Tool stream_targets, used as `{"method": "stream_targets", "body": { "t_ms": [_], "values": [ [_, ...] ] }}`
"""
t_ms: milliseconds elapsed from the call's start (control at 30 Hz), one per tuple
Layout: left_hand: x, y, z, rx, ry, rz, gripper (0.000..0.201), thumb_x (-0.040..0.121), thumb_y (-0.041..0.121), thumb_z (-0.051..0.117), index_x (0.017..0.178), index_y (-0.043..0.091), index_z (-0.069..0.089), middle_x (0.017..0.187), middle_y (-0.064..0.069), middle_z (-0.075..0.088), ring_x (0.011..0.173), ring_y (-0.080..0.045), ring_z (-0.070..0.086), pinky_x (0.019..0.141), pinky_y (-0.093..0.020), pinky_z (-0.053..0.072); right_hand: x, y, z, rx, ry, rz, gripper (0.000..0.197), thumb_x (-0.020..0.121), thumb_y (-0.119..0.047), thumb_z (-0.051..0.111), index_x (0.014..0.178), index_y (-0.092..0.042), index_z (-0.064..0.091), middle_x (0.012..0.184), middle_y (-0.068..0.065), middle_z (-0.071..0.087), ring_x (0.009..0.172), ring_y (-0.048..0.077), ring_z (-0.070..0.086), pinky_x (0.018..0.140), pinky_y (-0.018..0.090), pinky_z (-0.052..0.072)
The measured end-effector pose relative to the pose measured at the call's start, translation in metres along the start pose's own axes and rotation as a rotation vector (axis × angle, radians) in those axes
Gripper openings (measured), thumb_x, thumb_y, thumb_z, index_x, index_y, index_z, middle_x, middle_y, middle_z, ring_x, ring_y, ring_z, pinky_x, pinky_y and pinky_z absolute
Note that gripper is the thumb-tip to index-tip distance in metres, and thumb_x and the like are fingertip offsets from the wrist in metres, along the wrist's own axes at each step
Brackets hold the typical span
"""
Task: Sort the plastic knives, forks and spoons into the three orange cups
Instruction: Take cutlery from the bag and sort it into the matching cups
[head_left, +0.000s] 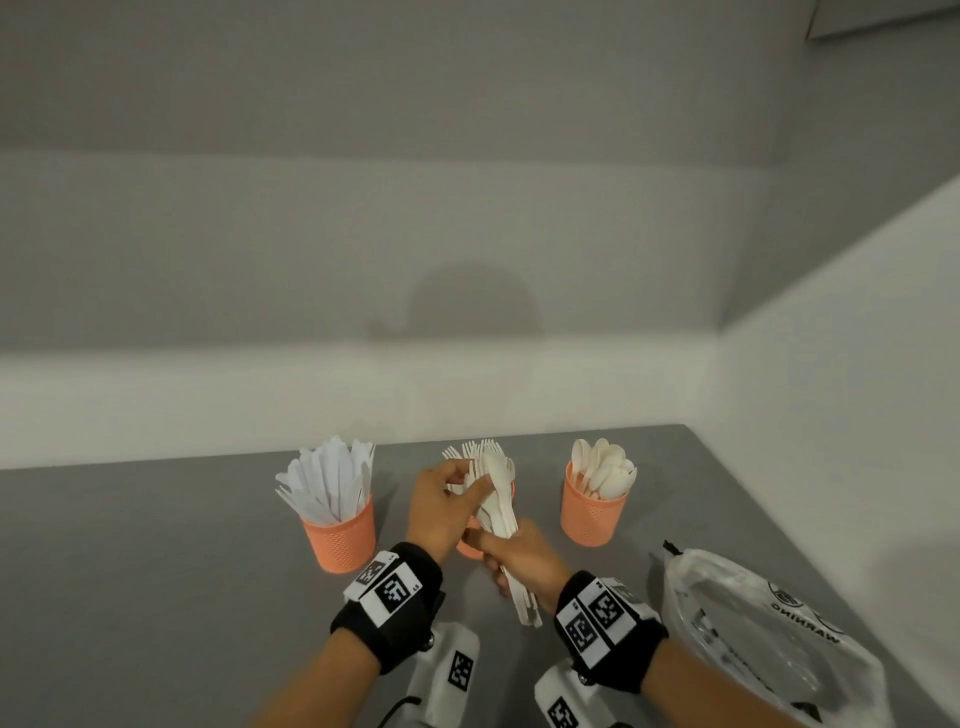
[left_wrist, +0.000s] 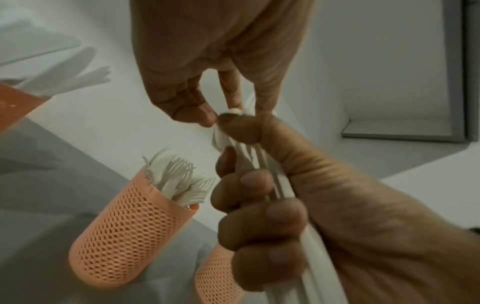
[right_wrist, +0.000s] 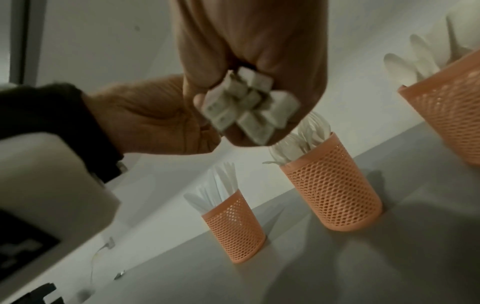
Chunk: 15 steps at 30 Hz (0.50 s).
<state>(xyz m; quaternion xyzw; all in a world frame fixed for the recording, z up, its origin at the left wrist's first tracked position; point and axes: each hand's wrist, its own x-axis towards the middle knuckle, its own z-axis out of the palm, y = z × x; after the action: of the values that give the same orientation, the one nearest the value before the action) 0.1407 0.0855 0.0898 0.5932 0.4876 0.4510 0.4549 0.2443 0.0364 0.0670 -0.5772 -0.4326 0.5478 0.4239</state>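
Observation:
Three orange mesh cups stand in a row on the grey table. The left cup (head_left: 340, 530) (right_wrist: 233, 226) holds knives and the right cup (head_left: 595, 514) (right_wrist: 446, 107) holds spoons. The middle cup (left_wrist: 130, 236) (right_wrist: 332, 189) holds forks and is mostly hidden behind my hands in the head view. My right hand (head_left: 498, 551) (right_wrist: 246, 127) grips a bundle of white cutlery (head_left: 500, 501) (right_wrist: 246, 107) by the handles, held upright in front of the middle cup. My left hand (head_left: 467, 486) (left_wrist: 223, 115) pinches one rounded white piece at the bundle's top.
A crumpled clear plastic bag (head_left: 753, 623) with black print lies on the table at the right, close to my right forearm. White walls close in behind the cups and along the table's right side. Bare grey table (head_left: 156, 571) stretches to the left.

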Motion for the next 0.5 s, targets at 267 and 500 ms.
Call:
{"method": "stream_targets", "body": {
  "t_ms": [267, 500],
  "values": [
    [0.004, -0.004, 0.005, -0.094, 0.067, -0.071, 0.019, 0.085, 0.007, 0.063, 0.072, 0.018, 0.054, 0.077, -0.006, 0.060, 0.083, -0.030, 0.060, 0.084, -0.055, 0.052, -0.008, 0.002, -0.007, 0.150, 0.067, 0.001, 0.032, 0.087, -0.036, 0.062, 0.067, -0.012, 0.056, 0.040, -0.004, 0.050, 0.034, 0.008, 0.045, 0.039, 0.019, 0.039],
    [-0.008, 0.002, 0.012, -0.300, 0.130, -0.150, 0.005, 0.092, 0.008, 0.053, 0.097, 0.006, 0.053, 0.085, -0.010, 0.061, 0.072, -0.019, 0.062, 0.054, -0.025, 0.056, -0.001, 0.010, -0.011, 0.218, 0.124, -0.048, 0.029, 0.090, -0.034, 0.057, 0.084, -0.007, 0.062, 0.044, -0.002, 0.057, 0.038, 0.011, 0.052, 0.041, 0.022, 0.043]
  ]
}}
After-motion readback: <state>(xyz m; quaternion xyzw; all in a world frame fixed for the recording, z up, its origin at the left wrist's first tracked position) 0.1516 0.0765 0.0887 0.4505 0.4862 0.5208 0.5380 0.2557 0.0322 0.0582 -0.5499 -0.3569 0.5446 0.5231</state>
